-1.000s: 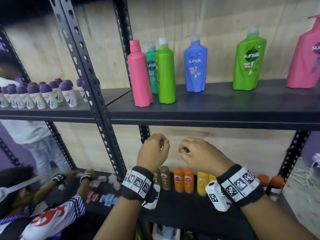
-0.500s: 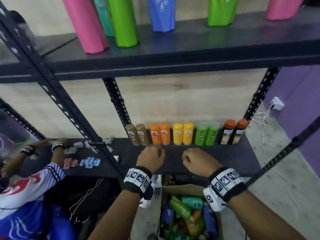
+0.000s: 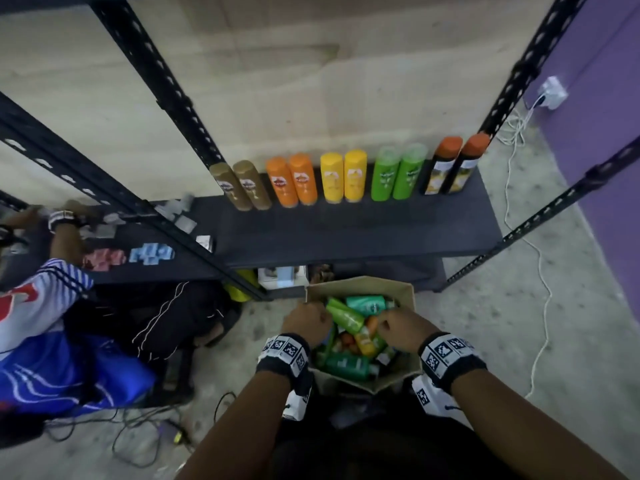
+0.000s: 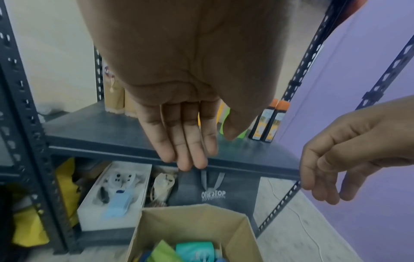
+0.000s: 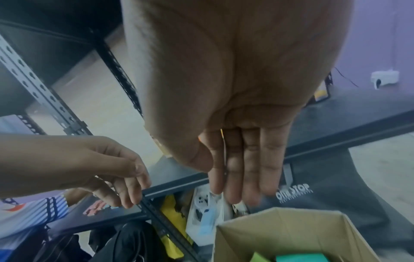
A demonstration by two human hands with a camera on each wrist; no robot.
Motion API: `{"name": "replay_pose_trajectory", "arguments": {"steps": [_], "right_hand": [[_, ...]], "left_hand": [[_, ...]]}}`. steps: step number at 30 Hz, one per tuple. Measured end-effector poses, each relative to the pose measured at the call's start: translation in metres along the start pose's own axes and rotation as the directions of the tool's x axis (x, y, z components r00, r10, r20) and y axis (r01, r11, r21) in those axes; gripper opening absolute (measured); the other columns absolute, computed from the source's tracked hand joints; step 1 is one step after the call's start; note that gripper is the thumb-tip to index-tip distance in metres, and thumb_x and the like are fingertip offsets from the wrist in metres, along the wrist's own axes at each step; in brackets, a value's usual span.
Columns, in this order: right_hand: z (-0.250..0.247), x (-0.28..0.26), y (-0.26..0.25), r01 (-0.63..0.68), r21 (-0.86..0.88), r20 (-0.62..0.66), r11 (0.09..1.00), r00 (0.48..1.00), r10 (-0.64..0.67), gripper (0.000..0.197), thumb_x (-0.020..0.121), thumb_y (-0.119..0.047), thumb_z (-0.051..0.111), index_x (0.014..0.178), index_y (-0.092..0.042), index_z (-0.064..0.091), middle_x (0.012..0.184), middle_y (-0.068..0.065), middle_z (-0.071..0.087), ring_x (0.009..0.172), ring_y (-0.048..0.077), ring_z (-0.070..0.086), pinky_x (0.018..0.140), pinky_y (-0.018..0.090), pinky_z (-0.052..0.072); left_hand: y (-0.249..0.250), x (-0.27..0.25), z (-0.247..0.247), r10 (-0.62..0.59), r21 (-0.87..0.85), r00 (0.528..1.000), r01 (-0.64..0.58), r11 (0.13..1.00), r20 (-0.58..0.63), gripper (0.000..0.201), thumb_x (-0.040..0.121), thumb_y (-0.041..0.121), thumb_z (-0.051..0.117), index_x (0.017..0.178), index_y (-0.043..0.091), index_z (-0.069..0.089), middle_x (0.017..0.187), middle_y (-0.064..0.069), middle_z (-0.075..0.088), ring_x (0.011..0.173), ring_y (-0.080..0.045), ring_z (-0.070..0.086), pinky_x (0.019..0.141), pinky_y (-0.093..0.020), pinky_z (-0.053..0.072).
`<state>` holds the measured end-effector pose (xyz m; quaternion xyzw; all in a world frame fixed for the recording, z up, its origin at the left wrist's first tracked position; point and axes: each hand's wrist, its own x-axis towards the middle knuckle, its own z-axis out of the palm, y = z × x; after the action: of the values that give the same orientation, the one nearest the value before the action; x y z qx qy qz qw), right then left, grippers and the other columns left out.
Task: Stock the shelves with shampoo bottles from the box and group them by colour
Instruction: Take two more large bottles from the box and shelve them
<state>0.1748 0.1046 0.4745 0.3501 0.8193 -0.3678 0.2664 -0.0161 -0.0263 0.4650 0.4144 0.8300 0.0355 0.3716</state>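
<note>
A cardboard box (image 3: 360, 284) stands on the floor in front of the rack, holding several bottles, among them a light green one (image 3: 346, 317) and a teal one (image 3: 367, 303). My left hand (image 3: 306, 320) and right hand (image 3: 398, 327) hover just over the box, both empty. In the left wrist view my left fingers (image 4: 186, 141) hang straight; in the right wrist view my right fingers (image 5: 244, 168) do too. On the low shelf (image 3: 346, 230) stand pairs of brown (image 3: 242, 185), orange (image 3: 292, 180), yellow (image 3: 344, 176), green (image 3: 398, 173) and orange-capped black bottles (image 3: 453, 164).
Another person (image 3: 41, 306) crouches at the left, hands on the neighbouring shelf with small packets (image 3: 145, 252). Black slotted posts (image 3: 162, 81) frame the rack. Under the shelf lie a white package (image 4: 116, 195) and a dark bag (image 4: 212, 191). A white cable (image 3: 540, 306) trails over the floor.
My view has tilted down from the upper shelf to the floor. Both hands have dropped from shelf height to just over the box.
</note>
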Motion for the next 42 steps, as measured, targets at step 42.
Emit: {"name": "replay_pose_trajectory", "arguments": {"steps": [42], "right_hand": [[0.289, 0.327, 0.208, -0.372, 0.128, 0.335, 0.919, 0.889, 0.313, 0.044, 0.105, -0.038, 0.042, 0.120, -0.004, 0.065, 0.130, 0.022, 0.063, 0.119, 0.037, 0.060, 0.086, 0.035, 0.043]], "left_hand": [[-0.118, 0.284, 0.287, -0.060, 0.211, 0.968, 0.008, 0.977, 0.242, 0.031, 0.100, 0.033, 0.053, 0.109, 0.009, 0.069, 0.114, -0.020, 0.068, 0.103, -0.042, 0.067, 0.084, -0.047, 0.056]]}}
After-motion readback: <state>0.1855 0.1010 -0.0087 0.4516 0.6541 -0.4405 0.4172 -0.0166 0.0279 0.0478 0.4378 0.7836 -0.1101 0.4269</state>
